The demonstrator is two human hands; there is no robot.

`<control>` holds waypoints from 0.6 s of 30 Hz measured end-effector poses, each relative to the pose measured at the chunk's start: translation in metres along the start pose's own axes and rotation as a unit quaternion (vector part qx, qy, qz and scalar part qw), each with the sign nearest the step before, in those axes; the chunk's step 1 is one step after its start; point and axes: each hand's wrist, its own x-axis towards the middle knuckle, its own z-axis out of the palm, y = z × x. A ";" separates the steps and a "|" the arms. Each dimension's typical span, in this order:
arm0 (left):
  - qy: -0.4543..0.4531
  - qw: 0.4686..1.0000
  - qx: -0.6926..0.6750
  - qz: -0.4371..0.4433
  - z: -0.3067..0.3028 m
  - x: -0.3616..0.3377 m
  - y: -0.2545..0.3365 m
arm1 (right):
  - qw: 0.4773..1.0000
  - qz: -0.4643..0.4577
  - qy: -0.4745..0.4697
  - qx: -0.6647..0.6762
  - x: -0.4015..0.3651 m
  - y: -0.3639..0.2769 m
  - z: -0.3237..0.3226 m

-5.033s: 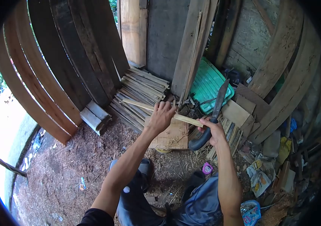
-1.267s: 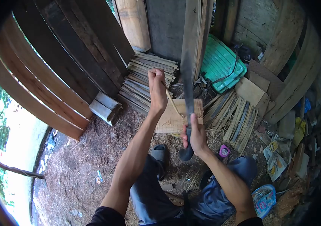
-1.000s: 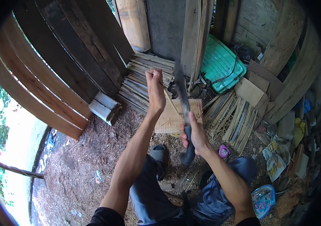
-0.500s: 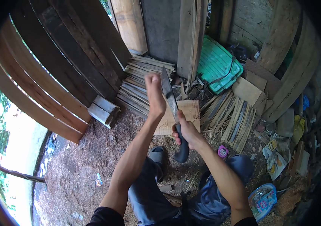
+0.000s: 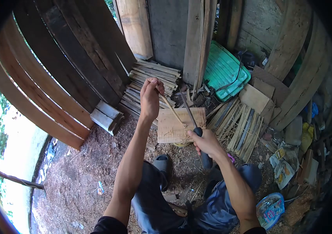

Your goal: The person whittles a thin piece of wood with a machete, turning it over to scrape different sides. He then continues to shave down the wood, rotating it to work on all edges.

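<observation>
My left hand [image 5: 150,99] is closed around the upper end of a thin wooden stick [image 5: 171,110], which slants down to the right over a board. In my right hand [image 5: 208,143] is a long knife [image 5: 189,111], gripped by its dark handle with the blade pointing up and away. The blade is seen nearly edge-on, just right of the stick. Beneath both lies the square pale wooden board [image 5: 166,132], with curled shavings on it near the stick's lower end.
Split wooden strips [image 5: 156,74] are stacked behind the board, and loose strips [image 5: 247,126] lie to its right. A green plastic lid [image 5: 225,72] leans at the back. Plank walls [image 5: 88,66] stand left. A blue-rimmed container [image 5: 271,210] sits low right. Shavings cover the ground.
The knife has come down and turned edge-on, with my right hand slightly right and lower. My left hand has shifted slightly left, and the stick in it now shows over the board.
</observation>
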 end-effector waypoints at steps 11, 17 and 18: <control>-0.088 0.995 0.045 -0.019 0.030 -0.017 -0.007 | 0.948 -0.041 -0.021 0.314 0.031 -0.009 0.033; -0.064 0.997 0.034 -0.010 0.026 -0.015 -0.009 | 0.933 -0.018 -0.011 0.358 0.025 -0.020 0.027; -0.068 0.997 0.035 -0.012 0.026 -0.014 -0.010 | 0.938 -0.040 -0.001 0.345 0.025 -0.018 0.028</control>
